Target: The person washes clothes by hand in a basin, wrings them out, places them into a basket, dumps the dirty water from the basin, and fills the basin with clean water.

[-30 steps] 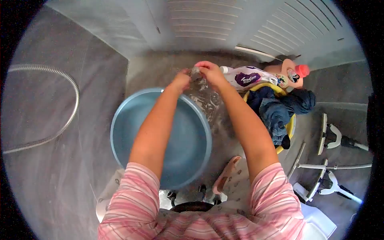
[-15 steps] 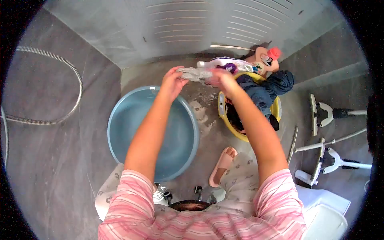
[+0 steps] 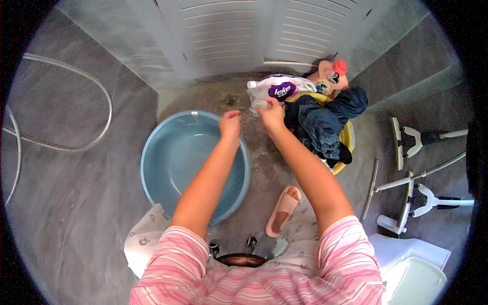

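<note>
My left hand [image 3: 230, 125] is closed, fingers curled, over the right rim of a large blue basin [image 3: 168, 168]; whether anything is inside the fist is hidden. To its right, my right hand [image 3: 271, 115] pinches a thin, pale grey cloth [image 3: 255, 104] that looks wet and hangs in front of a white detergent bottle [image 3: 284, 87] with a purple label. Beside that hand, dark blue clothes [image 3: 321, 124] are heaped in a yellow basin [image 3: 347, 136] and spill over its rim. Inside the blue basin only its smooth bottom shows.
A peach-coloured container with a red cap [image 3: 333, 76] stands behind the yellow basin. Mops or squeegees [image 3: 406, 198] lean at the right, near a white plastic item [image 3: 412, 277]. A metal shower hose [image 3: 104, 109] hangs at the left. A pink slipper [image 3: 282, 208] is on my foot.
My hands have come apart and moved nearer to me; the left one has let go of the stretched grey cloth, which now hangs at my right hand. The view has shifted slightly.
</note>
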The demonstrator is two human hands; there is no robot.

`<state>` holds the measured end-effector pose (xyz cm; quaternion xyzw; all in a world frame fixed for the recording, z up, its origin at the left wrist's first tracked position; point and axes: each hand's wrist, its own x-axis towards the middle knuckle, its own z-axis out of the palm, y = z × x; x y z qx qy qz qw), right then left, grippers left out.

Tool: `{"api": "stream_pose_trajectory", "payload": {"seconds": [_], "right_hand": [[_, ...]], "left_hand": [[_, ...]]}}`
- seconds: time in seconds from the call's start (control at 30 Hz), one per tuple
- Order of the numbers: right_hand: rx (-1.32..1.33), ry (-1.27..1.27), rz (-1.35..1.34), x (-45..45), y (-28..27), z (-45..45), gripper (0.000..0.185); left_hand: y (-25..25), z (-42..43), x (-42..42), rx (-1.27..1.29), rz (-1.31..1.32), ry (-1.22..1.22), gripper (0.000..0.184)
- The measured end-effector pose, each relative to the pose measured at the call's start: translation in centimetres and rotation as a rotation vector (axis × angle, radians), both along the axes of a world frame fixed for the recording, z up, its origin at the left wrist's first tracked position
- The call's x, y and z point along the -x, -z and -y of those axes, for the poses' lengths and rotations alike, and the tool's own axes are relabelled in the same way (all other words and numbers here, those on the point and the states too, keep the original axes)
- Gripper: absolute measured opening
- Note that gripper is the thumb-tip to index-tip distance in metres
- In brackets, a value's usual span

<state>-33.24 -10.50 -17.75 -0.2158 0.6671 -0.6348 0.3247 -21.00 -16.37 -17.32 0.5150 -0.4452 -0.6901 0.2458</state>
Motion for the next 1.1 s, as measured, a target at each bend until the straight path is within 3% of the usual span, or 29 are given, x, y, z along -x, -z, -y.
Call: {"api": "stream_pose_trajectory", "payload": {"seconds": [0.03,0.07,0.13,0.23,0.37,0.47,0.53,0.57,0.63,0.67,0.7,0.8,0.87,0.97,1.0,1.07,1.1], "right_hand": [[0.097,0.090,-0.114,-0.2,0.6,0.4,0.034],[0.098,0.086,-0.112,-0.4,0.3,0.4,0.034],[-0.044,-0.265,-0.005,-0.5,-0.4,-0.1,0.027],[-0.098,-0.315,0.167,-0.7,-1.5,-0.4,0.024],[-0.006,-0.272,0.207,-1.6,-1.3,0.0,0.028],[-0.033,-0.086,0.250,-2.5,-2.6,0.3,0.036],[-0.026,-0.259,0.552,-3.0,-3.4,0.0,0.036],[-0.028,-0.261,0.552,-3.2,-2.8,0.2,0.036],[0.088,-0.227,0.549,-3.7,-2.1,0.5,0.030],[0.088,-0.231,0.549,-3.9,-2.0,0.6,0.030],[0.028,-0.152,0.516,-4.0,-1.9,0.5,0.028],[-0.088,-0.071,0.431,-3.6,-0.7,0.0,0.021],[-0.144,-0.070,0.386,-3.2,0.3,-0.4,0.018],[-0.218,-0.035,0.287,-1.9,3.1,-1.1,0.022],[-0.283,-0.086,0.144,-0.7,5.4,-1.1,0.029],[-0.347,-0.134,0.000,-0.5,5.0,-1.4,0.037],[-0.422,-0.114,0.016,-0.7,4.9,-1.5,0.055]], "left_hand": [[-0.5,-0.5,-0.1,0.002,0.002,-0.006,0.030],[-1.1,-1.4,0.1,-0.108,-0.170,-0.010,0.030],[-1.5,-2.0,-0.1,-0.191,-0.423,0.026,0.028],[-1.0,-1.7,-0.5,-0.126,-0.518,-0.001,0.025],[-1.6,-1.5,-1.4,-0.136,-0.467,0.038,0.024],[-1.8,-1.4,-1.6,-0.246,-0.510,0.050,0.021],[-0.7,-1.6,-1.2,0.029,-0.138,0.231,0.021],[0.1,-1.7,-1.1,0.027,-0.139,0.228,0.021],[0.8,-1.9,-0.6,0.341,0.132,0.136,0.028],[1.0,-2.9,-0.1,0.662,0.412,-0.054,0.032],[1.1,-3.1,0.1,0.661,0.413,-0.056,0.032],[2.0,-4.0,1.0,0.498,0.450,-0.194,0.025],[1.3,-5.0,1.3,-0.077,-0.190,-0.200,0.022],[1.2,-5.5,1.6,-0.121,-0.191,-0.177,0.019],[1.7,-5.5,1.6,-0.123,-0.189,-0.178,0.019],[2.1,-5.3,1.6,-0.280,-0.405,0.037,0.024],[2.3,-5.5,1.7,-0.280,-0.404,0.038,0.024]]}}
